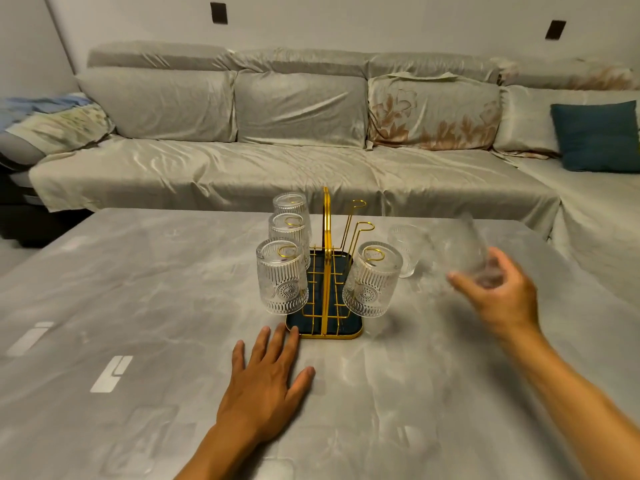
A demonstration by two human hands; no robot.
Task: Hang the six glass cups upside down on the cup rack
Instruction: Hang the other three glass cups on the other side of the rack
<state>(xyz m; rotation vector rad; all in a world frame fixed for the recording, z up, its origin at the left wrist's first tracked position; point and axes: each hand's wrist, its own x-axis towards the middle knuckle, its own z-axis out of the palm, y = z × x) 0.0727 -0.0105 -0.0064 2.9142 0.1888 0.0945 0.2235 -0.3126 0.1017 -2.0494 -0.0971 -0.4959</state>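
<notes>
A gold wire cup rack [326,271] with a dark tray base stands mid-table. Three ribbed glass cups hang upside down on its left pegs: the near one [282,277], the middle one [289,237] and the far one [291,202]. On the right, one cup [372,280] hangs on the near peg, while two pegs [360,226] behind it are bare. Another cup [407,249] stands on the table right of the rack. My right hand [498,292] grips a blurred glass cup [472,252] in the air to the right. My left hand [268,379] lies flat, fingertips by the tray's front edge.
The grey marbled table [138,323] spreads wide on all sides of the rack. Behind it runs a long sofa [294,161] under a pale cover, with a teal cushion [595,135] at the right and bundled cloth at the far left.
</notes>
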